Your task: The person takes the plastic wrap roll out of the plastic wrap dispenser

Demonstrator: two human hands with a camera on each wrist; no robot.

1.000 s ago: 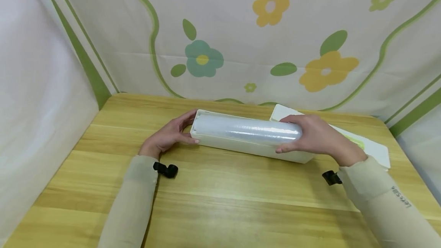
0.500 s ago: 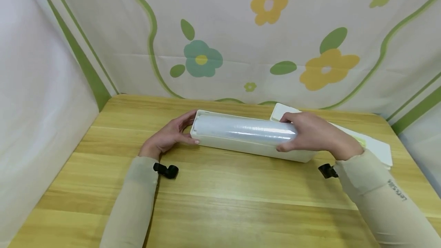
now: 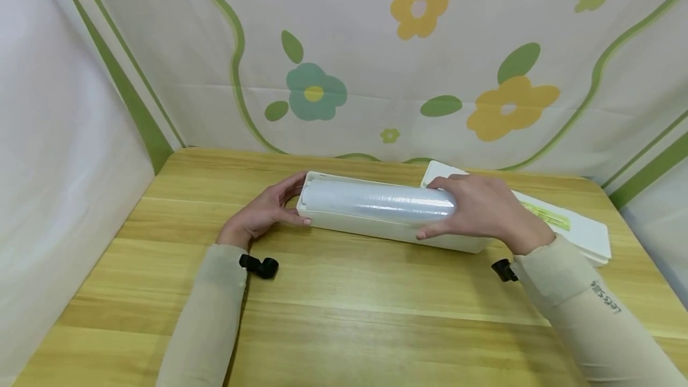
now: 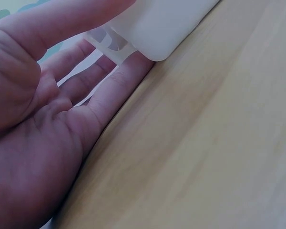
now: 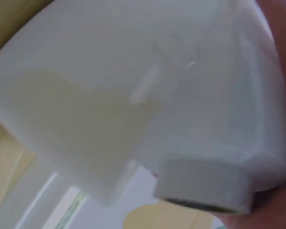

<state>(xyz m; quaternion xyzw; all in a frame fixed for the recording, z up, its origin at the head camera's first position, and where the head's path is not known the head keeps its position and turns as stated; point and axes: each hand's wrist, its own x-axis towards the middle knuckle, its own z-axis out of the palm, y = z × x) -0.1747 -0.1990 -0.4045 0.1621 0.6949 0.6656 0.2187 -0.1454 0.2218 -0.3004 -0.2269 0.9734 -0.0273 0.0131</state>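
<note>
A long white cling film box (image 3: 365, 227) lies without its lid on the wooden table. In it sits a shiny roll of cling film (image 3: 371, 197), its right end raised above the box. My left hand (image 3: 263, 211) grips the box's left end, thumb in front and fingers behind; the left wrist view shows these fingers (image 4: 117, 88) low against the box end. With thumb and fingers around the roll's right part, my right hand (image 3: 478, 205) holds it. The roll's core (image 5: 202, 186) juts out beside the box end (image 5: 76, 124) in the right wrist view.
Behind the right hand, a white lid (image 3: 586, 232) with a yellow-green label lies slantwise on the table (image 3: 344, 315). A flowered cloth (image 3: 365, 34) hangs along the table's back edge, and another white cloth (image 3: 70, 154) hangs at the left.
My right hand has slid a little to the left along the roll, uncovering more of the lid's label. The left hand and the box have stayed put.
</note>
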